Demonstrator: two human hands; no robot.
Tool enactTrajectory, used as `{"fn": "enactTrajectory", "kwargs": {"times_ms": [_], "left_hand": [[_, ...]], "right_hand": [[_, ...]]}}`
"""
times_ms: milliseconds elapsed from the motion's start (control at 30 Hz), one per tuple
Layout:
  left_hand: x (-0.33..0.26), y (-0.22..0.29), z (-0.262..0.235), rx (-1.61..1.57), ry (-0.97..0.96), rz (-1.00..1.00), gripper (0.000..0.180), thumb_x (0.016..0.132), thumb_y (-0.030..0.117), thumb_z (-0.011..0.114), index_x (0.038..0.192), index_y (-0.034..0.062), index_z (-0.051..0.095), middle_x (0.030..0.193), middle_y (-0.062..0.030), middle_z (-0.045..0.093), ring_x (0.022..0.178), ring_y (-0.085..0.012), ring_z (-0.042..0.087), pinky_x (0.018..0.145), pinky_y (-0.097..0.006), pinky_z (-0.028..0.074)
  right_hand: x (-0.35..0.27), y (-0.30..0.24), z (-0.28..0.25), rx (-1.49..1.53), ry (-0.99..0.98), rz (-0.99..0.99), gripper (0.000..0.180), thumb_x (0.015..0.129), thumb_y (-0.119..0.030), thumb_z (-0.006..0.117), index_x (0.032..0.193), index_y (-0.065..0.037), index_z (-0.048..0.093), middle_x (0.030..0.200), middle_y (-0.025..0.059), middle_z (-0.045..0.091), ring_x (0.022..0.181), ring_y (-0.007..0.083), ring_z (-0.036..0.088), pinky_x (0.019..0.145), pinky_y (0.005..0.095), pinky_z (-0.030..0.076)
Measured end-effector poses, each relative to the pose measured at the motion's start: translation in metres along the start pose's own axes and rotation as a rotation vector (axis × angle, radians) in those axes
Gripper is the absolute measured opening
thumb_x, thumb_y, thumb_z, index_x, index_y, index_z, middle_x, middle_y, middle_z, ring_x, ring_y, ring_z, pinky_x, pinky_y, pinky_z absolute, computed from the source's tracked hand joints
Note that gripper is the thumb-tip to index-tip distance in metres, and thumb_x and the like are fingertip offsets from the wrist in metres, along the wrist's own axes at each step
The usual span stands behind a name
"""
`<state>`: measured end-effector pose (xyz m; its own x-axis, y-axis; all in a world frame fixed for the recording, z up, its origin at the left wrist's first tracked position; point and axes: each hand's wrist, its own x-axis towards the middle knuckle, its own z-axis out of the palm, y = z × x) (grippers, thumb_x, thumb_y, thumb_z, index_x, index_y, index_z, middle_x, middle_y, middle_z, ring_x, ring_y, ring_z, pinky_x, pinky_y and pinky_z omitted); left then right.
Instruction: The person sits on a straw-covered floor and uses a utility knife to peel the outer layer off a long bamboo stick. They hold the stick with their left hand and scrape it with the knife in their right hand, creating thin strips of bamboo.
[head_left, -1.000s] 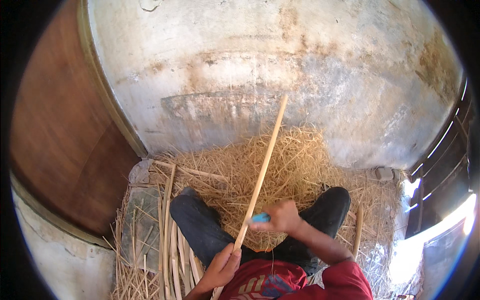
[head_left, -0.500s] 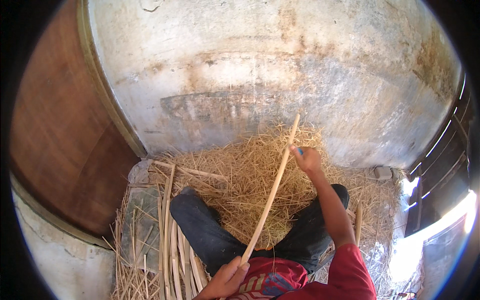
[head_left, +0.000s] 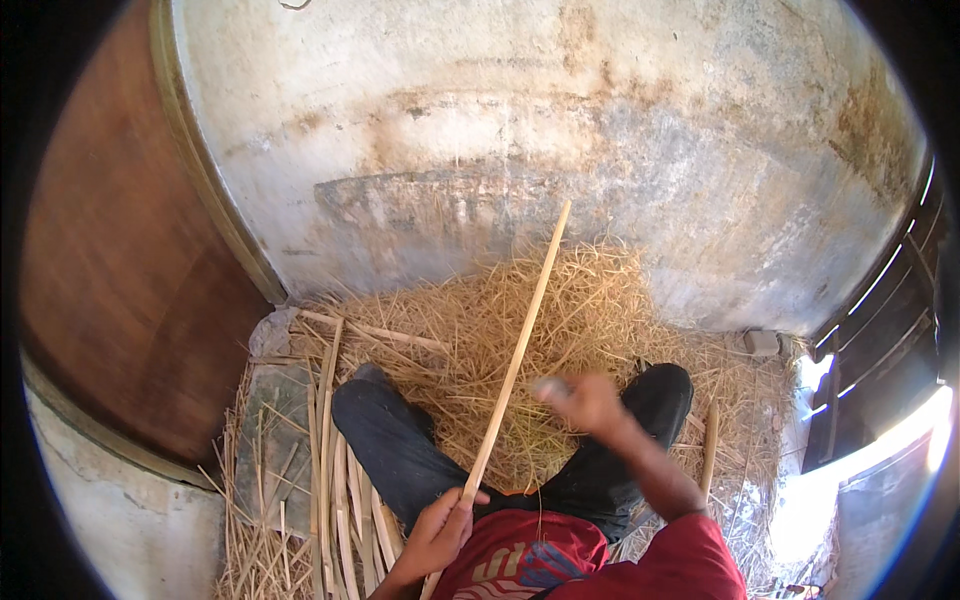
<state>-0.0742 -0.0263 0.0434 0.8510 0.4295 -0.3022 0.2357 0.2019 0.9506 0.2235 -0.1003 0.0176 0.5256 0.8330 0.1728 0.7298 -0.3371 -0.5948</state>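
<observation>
A long pale bamboo strip slants from my lap up and away to the right, its far tip raised in front of the wall. My left hand is wrapped round its lower part, close to my belly. To the right of the strip, my right hand is closed and smeared by motion. From its fingers pokes a small greyish tool, too blurred for its kind to be clear. This hand and its tool are apart from the strip.
Curly shavings are heaped between and beyond my crossed legs. Several split strips lie on my left beside a grey slab. Another stick is by my right knee. A stained wall closes off the far side.
My right hand has come off the strip's upper part and moved down toward me. The strip's far end has shifted left and up; my left hand still grips it.
</observation>
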Motion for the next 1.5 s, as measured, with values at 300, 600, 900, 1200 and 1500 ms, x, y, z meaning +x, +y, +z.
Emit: {"fn": "enactTrajectory", "kwargs": {"times_ms": [300,600,900,1200,1500], "left_hand": [[0.004,0.006,0.007,0.055,0.015,0.156,0.039,0.100,0.017,0.041,0.133,-0.0017,0.043,0.062,0.0062,0.039,0.053,-0.0014,0.035,0.047,-0.019,0.030],[0.002,-0.004,0.010,0.133,0.074,0.130,0.037,0.098,0.014,0.044,0.132,-0.0026,0.045,0.065,0.0064,0.038,0.056,-0.0001,0.033,0.048,-0.019,0.027],[-0.005,0.001,0.006,0.136,0.075,0.132,0.038,0.099,0.018,0.042,0.130,-0.0030,0.046,0.065,0.0069,0.037,0.057,-0.0007,0.034,0.049,-0.019,0.027],[-0.022,0.001,0.008,0.061,-0.068,0.060,0.040,0.100,0.021,0.040,0.132,-0.0029,0.044,0.063,0.0067,0.041,0.055,-0.0013,0.036,0.050,-0.018,0.029],[-0.047,-0.021,0.004,0.009,-0.151,0.038,0.051,0.098,0.037,0.044,0.132,-0.0005,0.046,0.097,-0.0005,0.056,0.085,-0.0079,0.051,0.073,-0.022,0.042]], "right_hand": [[0.017,-0.014,0.004,-0.202,0.251,-0.183,0.063,0.079,-0.068,0.053,0.062,-0.008,0.065,0.044,0.0117,0.052,0.040,0.0291,0.055,0.041,0.0394,0.045],[0.032,-0.002,0.005,-0.246,0.256,-0.229,0.058,0.079,-0.061,0.059,0.055,-0.009,0.057,0.044,0.0106,0.049,0.040,0.0274,0.053,0.041,0.0394,0.041],[0.021,-0.014,0.015,-0.229,0.219,-0.516,0.058,0.075,-0.065,0.062,0.055,-0.011,0.056,0.044,0.0052,0.046,0.037,0.0221,0.049,0.038,0.0363,0.040],[0.109,0.052,-0.054,-0.294,0.288,0.080,0.074,0.078,-0.080,0.038,0.065,-0.012,0.065,0.045,-0.0002,0.049,0.038,0.0144,0.045,0.038,0.0314,0.038],[0.130,0.169,-0.144,-0.309,0.447,0.660,0.089,0.084,-0.076,0.026,0.085,0.004,0.067,0.091,0.0246,0.066,0.082,0.0388,0.064,0.072,0.0487,0.049]]}}
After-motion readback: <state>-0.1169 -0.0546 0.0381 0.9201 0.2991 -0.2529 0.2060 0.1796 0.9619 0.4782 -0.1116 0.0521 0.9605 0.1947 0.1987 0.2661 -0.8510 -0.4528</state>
